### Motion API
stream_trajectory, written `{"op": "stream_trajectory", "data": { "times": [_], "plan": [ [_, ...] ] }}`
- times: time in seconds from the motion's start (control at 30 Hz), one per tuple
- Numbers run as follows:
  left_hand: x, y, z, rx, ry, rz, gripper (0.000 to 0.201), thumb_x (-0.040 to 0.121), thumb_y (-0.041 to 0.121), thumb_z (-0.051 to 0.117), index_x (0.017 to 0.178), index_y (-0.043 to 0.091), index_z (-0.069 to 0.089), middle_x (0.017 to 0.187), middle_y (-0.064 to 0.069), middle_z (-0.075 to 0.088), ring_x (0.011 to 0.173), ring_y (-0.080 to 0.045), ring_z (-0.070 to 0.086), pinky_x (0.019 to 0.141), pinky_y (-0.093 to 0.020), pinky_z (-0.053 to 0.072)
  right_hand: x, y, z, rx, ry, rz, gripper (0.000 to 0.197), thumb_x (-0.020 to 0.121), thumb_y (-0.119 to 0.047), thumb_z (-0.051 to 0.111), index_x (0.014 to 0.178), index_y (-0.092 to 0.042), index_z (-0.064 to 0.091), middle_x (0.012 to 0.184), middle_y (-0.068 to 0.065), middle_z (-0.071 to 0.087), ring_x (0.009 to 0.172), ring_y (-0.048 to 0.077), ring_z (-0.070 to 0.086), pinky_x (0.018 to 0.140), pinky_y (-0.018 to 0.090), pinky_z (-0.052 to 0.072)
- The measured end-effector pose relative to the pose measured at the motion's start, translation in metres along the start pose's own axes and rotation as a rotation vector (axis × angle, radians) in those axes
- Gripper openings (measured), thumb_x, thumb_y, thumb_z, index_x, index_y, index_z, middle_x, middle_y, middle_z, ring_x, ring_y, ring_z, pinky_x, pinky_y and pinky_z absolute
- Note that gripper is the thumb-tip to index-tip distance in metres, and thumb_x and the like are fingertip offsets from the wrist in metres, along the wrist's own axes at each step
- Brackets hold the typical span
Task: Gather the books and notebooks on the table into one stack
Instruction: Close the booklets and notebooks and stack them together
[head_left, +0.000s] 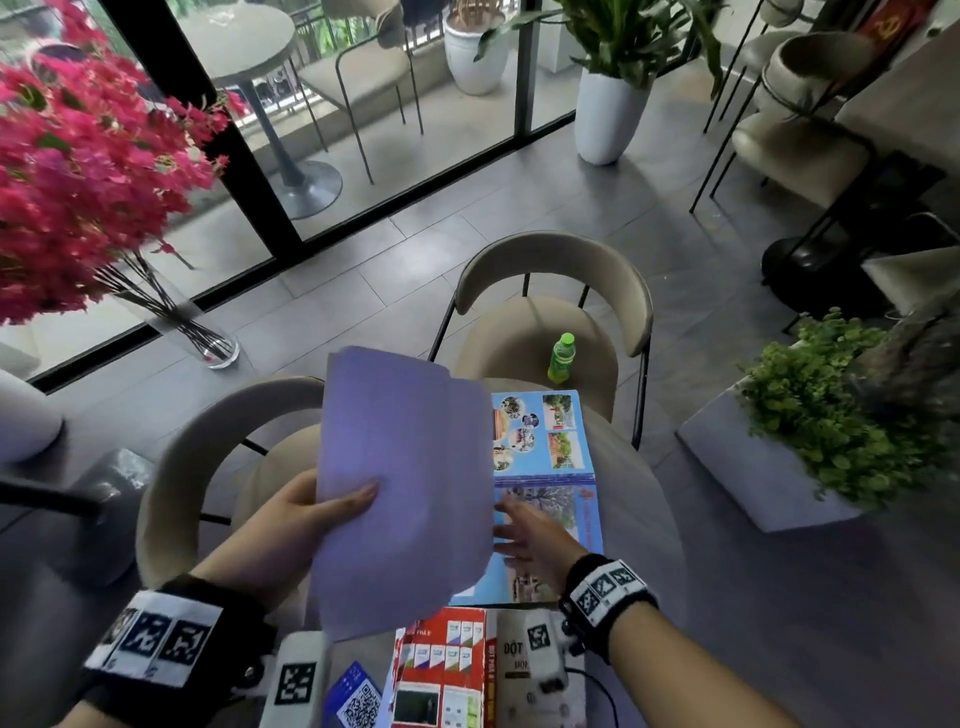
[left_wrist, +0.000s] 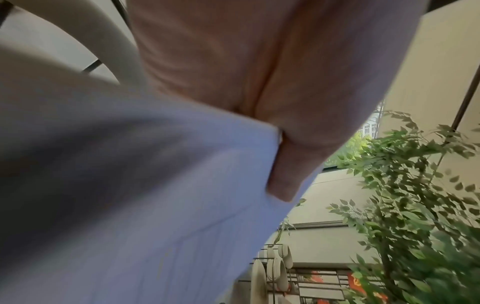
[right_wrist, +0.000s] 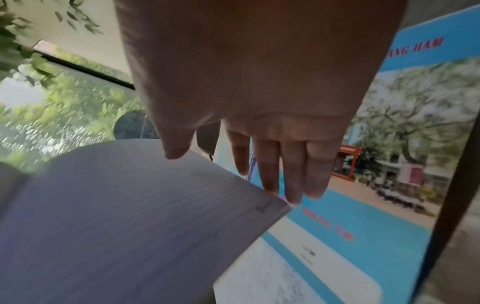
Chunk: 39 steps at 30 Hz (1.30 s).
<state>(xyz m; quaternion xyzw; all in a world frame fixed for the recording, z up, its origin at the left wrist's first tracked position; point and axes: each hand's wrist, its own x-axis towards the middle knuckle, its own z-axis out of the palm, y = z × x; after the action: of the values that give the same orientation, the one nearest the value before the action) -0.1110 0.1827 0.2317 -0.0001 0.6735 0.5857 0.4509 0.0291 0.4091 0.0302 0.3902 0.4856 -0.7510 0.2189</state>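
My left hand (head_left: 337, 506) grips a sheaf of lined white pages (head_left: 405, 483), thumb on top, and holds it tilted up above the table. In the left wrist view the thumb (left_wrist: 285, 176) presses on the same pages (left_wrist: 155, 205). Under them a blue notebook cover (head_left: 545, 457) with photos lies flat. Whether the pages belong to it, I cannot tell. My right hand (head_left: 522, 530) hovers over that blue cover (right_wrist: 350, 216) with straight, spread fingers (right_wrist: 288, 174) and holds nothing. A red book (head_left: 441, 670) and a white book (head_left: 514, 660) lie at the near edge.
A blue QR card (head_left: 356, 693) lies left of the red book on the round table (head_left: 644, 519). Behind the table, one beige chair (head_left: 550, 280) carries a green bottle (head_left: 562, 358). A glass vase (head_left: 202, 340) of pink flowers stands left, a planter (head_left: 831, 415) right.
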Motion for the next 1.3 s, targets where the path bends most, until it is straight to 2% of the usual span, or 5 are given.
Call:
{"op": "stream_trajectory", "data": {
  "times": [0.37,0.5,0.9,1.13,1.3],
  "plan": [
    [0.001,-0.044,-0.045,0.058,0.151,0.065,0.040,0.084,0.031,0.076,0.105,-0.004,0.072,0.103,-0.025,0.077,0.089,-0.033,0.076,0.067,-0.031,0.062,-0.023,-0.016,-0.014,0.195,0.022,-0.137,0.037,0.098,-0.015,0.065,0.131,0.003,0.061,0.126,0.025,0.072,0.111,0.038,0.071,0.090,0.047,0.061],
    [0.014,-0.067,-0.048,-0.053,0.200,0.022,0.035,0.090,0.022,0.069,0.111,-0.006,0.068,0.108,-0.032,0.073,0.097,-0.045,0.070,0.092,-0.060,0.054,-0.034,-0.023,-0.005,-0.074,0.146,-0.266,0.019,0.101,-0.021,0.063,0.119,-0.016,0.065,0.124,0.011,0.074,0.111,0.030,0.072,0.102,0.052,0.056],
    [0.034,-0.048,0.048,0.434,0.094,0.348,0.015,0.093,0.017,0.057,0.092,0.025,0.070,0.089,0.004,0.077,0.084,-0.014,0.072,0.076,-0.043,0.060,-0.103,-0.060,0.072,0.128,0.016,-0.369,0.036,0.101,-0.045,0.057,0.132,-0.028,0.064,0.121,0.000,0.078,0.114,0.024,0.072,0.095,0.045,0.060],
    [0.007,-0.068,0.099,0.770,-0.024,0.404,0.068,0.086,0.035,0.057,0.151,0.037,0.036,0.135,0.009,0.065,0.117,-0.014,0.065,0.092,-0.031,0.055,-0.101,-0.031,0.072,0.207,0.189,-0.385,0.051,0.092,-0.043,0.071,0.136,-0.021,0.062,0.128,0.003,0.075,0.122,0.022,0.069,0.112,0.047,0.050],
    [-0.003,-0.090,0.111,0.740,-0.269,0.417,0.069,0.089,0.043,0.065,0.151,0.036,0.035,0.149,0.029,0.029,0.131,0.004,0.046,0.099,-0.016,0.042,-0.106,-0.007,0.041,0.328,0.282,-0.330,0.022,0.104,-0.020,0.057,0.122,-0.013,0.067,0.113,0.012,0.079,0.098,0.027,0.078,0.080,0.039,0.063]
  ]
}}
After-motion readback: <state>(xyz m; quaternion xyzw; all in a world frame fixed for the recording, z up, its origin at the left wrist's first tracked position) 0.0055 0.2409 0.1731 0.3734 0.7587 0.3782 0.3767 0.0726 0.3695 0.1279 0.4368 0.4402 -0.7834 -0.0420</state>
